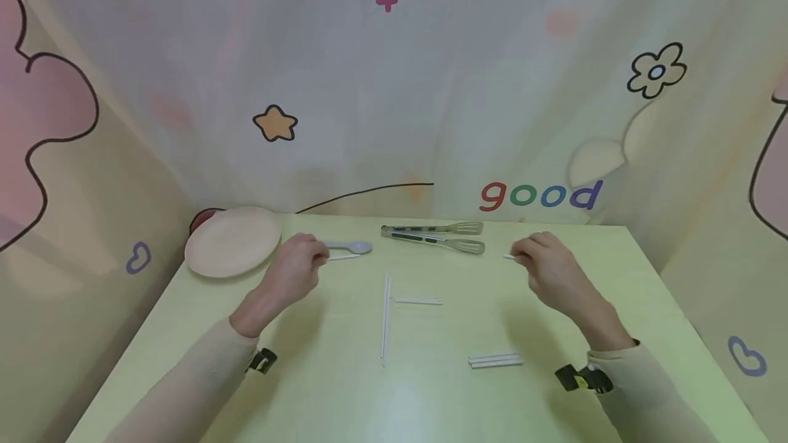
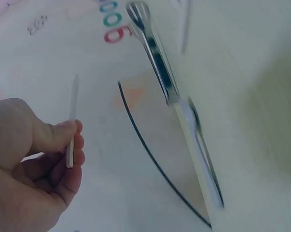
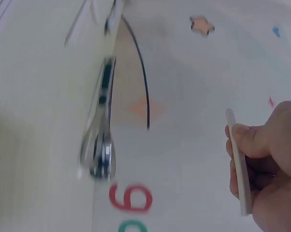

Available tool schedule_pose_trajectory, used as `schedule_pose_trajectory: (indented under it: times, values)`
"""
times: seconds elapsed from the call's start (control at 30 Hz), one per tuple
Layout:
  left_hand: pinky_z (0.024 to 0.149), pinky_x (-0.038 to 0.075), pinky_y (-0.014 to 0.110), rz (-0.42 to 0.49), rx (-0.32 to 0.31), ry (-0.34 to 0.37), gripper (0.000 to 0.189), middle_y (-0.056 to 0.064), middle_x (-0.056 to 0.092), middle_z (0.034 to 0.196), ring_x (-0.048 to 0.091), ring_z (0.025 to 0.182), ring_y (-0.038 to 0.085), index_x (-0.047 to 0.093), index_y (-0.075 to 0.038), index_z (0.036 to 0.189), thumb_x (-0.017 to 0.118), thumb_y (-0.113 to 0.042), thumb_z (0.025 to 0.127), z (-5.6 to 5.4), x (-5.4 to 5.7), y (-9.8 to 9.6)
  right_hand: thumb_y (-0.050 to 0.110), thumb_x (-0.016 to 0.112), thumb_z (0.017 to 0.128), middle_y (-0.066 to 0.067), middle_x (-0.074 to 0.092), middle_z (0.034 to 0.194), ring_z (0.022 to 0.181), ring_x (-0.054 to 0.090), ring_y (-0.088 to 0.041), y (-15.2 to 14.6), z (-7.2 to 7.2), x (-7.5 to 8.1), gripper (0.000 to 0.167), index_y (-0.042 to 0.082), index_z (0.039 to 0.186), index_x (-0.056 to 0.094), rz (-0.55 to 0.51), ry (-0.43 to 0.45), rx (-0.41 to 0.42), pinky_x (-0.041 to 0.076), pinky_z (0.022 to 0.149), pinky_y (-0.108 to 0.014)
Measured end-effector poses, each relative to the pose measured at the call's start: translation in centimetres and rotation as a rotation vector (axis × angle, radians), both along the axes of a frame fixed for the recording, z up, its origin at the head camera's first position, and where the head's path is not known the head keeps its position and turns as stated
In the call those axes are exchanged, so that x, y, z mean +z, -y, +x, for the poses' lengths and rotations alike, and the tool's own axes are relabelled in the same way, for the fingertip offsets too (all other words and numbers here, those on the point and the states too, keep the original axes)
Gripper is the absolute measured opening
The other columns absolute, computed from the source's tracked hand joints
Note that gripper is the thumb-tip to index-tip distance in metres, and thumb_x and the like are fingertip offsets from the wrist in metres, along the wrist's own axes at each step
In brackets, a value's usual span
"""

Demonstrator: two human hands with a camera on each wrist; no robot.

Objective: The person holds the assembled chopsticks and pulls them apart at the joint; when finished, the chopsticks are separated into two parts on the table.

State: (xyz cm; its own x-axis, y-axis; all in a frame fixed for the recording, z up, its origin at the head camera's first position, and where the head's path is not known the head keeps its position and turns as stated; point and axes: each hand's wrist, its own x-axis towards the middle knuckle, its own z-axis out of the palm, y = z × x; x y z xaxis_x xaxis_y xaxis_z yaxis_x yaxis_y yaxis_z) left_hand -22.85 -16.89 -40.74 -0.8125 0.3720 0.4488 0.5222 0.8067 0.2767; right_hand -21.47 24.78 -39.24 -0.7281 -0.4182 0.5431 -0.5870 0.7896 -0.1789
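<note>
Above the table, my left hand (image 1: pixel 294 269) pinches a thin white stick (image 2: pixel 74 99) between thumb and fingers, and the stick juts out past the fingertips. My right hand (image 1: pixel 553 273) holds another white stick (image 3: pixel 241 169) along its curled fingers; only a short tip shows in the head view. On the table between the hands, long white sticks (image 1: pixel 386 320) point away from me. To their right lie short white sticks (image 1: pixel 418 301) placed crosswise. Nearer the right forearm is a small group of white sticks (image 1: pixel 494 360) side by side.
A pale round plate (image 1: pixel 234 243) stands at the back left, in front of a partly hidden red item. Beyond the left hand lies a grey spoon (image 1: pixel 357 247). Tongs (image 1: pixel 434 236) lie along the back edge. Printed curtains enclose the table (image 1: pixel 308 388) at the back and sides.
</note>
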Motion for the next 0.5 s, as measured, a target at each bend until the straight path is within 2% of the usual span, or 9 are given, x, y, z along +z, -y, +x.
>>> schedule_pose_trajectory:
  times: [0.07, 0.13, 0.3, 0.5]
  values:
    - [0.067, 0.05, 0.035, 0.008, -0.065, 0.007, 0.009, 0.008, 0.067, 0.077, 0.058, 0.072, 0.024, 0.073, 0.0, 0.084, 0.066, 0.005, 0.084, -0.4, 0.5, -0.7, -0.009, 0.067, 0.083, -0.008, 0.064, 0.086, 0.084, 0.057, -0.024, 0.8, -0.3, 0.3, 0.012, 0.001, 0.091, 0.067, 0.003, -0.005, 0.078, 0.052, 0.072, -0.04]
    - [0.065, 0.048, 0.031, 0.008, -0.102, 0.008, 0.009, 0.006, 0.067, 0.077, 0.057, 0.072, 0.021, 0.074, -0.002, 0.084, 0.067, 0.004, 0.085, -0.5, 0.6, -1.3, -0.007, 0.069, 0.083, -0.005, 0.064, 0.085, 0.083, 0.056, -0.021, 1.4, -0.4, 0.3, 0.012, 0.002, 0.09, 0.068, 0.016, -0.003, 0.114, 0.053, 0.07, -0.037]
    - [0.064, 0.046, 0.03, 0.023, -0.071, -0.017, 0.01, 0.003, 0.065, 0.073, 0.054, 0.069, 0.017, 0.074, -0.004, 0.079, 0.071, 0.006, 0.081, 0.0, 0.8, -2.2, -0.008, 0.071, 0.08, -0.002, 0.064, 0.084, 0.081, 0.055, -0.017, 1.9, 0.1, 0.2, 0.015, 0.004, 0.088, 0.069, 0.008, 0.036, 0.068, 0.053, 0.068, -0.034]
    - [0.067, 0.049, 0.032, 0.048, -0.113, 0.001, 0.008, 0.004, 0.067, 0.075, 0.058, 0.072, 0.02, 0.075, -0.001, 0.082, 0.069, 0.005, 0.082, 0.0, 1.1, -2.9, -0.007, 0.071, 0.081, -0.001, 0.065, 0.085, 0.081, 0.055, -0.016, 2.0, 0.6, 0.2, 0.015, 0.005, 0.09, 0.071, 0.013, 0.095, 0.068, 0.054, 0.069, -0.033]
